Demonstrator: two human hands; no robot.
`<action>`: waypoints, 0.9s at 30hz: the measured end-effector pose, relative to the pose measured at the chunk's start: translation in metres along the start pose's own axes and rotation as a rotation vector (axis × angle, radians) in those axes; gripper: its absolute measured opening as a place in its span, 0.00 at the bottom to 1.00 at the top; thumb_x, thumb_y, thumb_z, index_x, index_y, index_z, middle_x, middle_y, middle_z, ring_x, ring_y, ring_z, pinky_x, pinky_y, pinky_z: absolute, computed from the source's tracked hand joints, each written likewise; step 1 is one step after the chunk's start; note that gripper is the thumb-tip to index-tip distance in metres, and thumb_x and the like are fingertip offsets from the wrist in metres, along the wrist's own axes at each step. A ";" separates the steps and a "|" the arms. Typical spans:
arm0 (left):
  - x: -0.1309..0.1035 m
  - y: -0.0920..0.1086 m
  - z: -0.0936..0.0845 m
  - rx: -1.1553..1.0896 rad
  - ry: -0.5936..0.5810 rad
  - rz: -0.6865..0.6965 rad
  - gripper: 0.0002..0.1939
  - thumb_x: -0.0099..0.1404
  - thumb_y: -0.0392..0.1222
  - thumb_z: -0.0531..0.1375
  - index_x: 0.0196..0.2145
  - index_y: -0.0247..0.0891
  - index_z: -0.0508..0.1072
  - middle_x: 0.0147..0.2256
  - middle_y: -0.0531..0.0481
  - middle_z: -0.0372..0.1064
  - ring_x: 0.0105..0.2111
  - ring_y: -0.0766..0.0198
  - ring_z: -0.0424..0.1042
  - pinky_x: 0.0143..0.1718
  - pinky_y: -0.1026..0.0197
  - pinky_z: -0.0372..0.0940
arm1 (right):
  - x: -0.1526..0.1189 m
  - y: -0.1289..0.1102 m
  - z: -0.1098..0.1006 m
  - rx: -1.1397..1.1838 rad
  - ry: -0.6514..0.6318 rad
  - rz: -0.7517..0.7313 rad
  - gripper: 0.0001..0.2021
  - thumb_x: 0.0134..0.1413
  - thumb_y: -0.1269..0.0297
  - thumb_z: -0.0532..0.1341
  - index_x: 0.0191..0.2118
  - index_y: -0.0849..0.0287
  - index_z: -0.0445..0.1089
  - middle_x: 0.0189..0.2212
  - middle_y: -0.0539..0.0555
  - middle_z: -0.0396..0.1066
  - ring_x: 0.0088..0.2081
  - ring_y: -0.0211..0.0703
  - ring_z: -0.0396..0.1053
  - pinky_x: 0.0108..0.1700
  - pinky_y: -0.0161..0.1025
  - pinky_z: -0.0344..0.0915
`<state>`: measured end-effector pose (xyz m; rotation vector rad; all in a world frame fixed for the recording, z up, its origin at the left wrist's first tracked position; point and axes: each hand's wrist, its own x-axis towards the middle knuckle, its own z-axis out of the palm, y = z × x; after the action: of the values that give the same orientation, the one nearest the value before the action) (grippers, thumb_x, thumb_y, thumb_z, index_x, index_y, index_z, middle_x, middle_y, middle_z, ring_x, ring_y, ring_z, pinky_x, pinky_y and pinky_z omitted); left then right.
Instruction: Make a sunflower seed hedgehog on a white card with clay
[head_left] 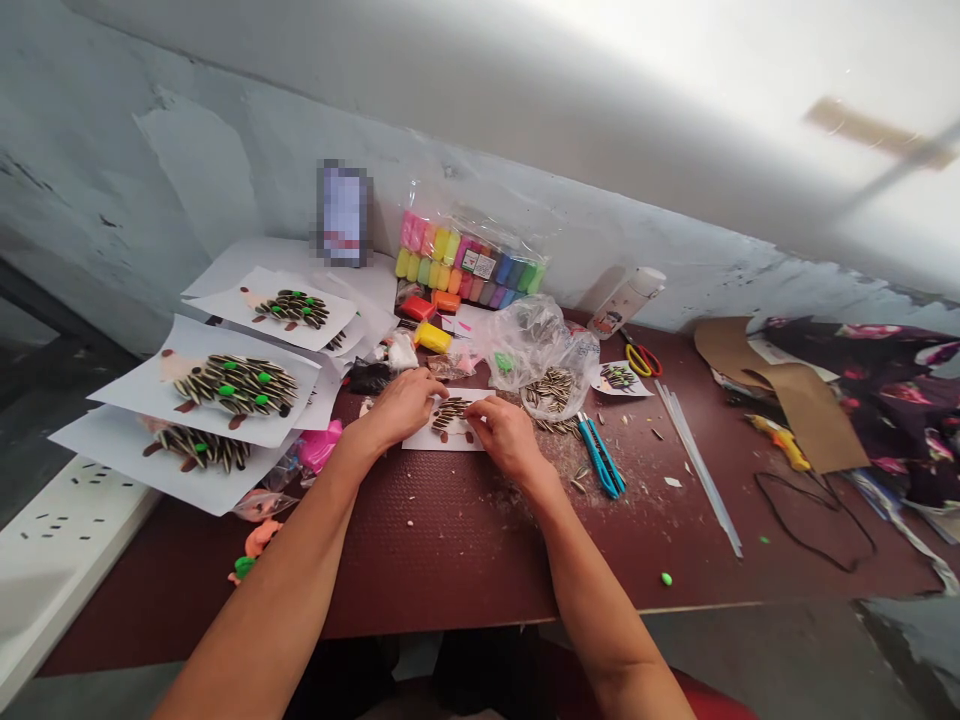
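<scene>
A small white card (420, 441) lies on the dark red table, with striped sunflower seeds (450, 412) set in a slanted cluster on it and brown dabs below them. My left hand (405, 408) rests at the card's upper left, its bent fingers closed against the card beside the seeds. From the right, my right hand (504, 430) reaches over the card with thumb and fingertips pinched together; whatever is between them is too small to make out. Just beyond that hand, a clear plastic bag (525, 335) lies open with loose sunflower seeds (551, 388) spilling out.
Finished-looking hedgehog pictures (232, 385) are stacked at left. Coloured clay packs (472, 262) lean against the wall. To the right are a blue box cutter (601, 458), scissors (641, 358), glue sticks (697, 465), a white bottle (628, 300) and a yellow glue gun (784, 442).
</scene>
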<state>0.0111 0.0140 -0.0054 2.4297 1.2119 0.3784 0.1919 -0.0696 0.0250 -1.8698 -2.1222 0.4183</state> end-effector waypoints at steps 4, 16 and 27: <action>0.000 0.000 0.000 -0.003 0.001 0.001 0.20 0.61 0.27 0.53 0.43 0.40 0.81 0.43 0.44 0.75 0.47 0.55 0.71 0.53 0.55 0.65 | -0.001 -0.005 0.002 -0.035 0.035 0.009 0.06 0.63 0.67 0.60 0.38 0.56 0.76 0.36 0.51 0.72 0.36 0.37 0.67 0.34 0.32 0.54; 0.000 0.002 -0.002 0.008 -0.012 -0.011 0.21 0.61 0.27 0.53 0.44 0.41 0.81 0.43 0.44 0.74 0.47 0.55 0.71 0.52 0.55 0.64 | 0.002 -0.005 0.009 -0.092 0.035 -0.001 0.07 0.65 0.68 0.58 0.37 0.58 0.74 0.37 0.52 0.71 0.38 0.38 0.67 0.37 0.33 0.57; 0.000 0.003 -0.001 0.009 -0.013 -0.017 0.21 0.61 0.27 0.53 0.44 0.41 0.81 0.43 0.44 0.74 0.46 0.55 0.71 0.52 0.55 0.65 | 0.002 -0.008 0.009 -0.281 -0.014 -0.043 0.09 0.67 0.68 0.55 0.38 0.58 0.73 0.38 0.54 0.71 0.39 0.40 0.66 0.36 0.34 0.56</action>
<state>0.0125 0.0128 -0.0029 2.4243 1.2312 0.3519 0.1803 -0.0688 0.0197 -1.9646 -2.3275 0.1288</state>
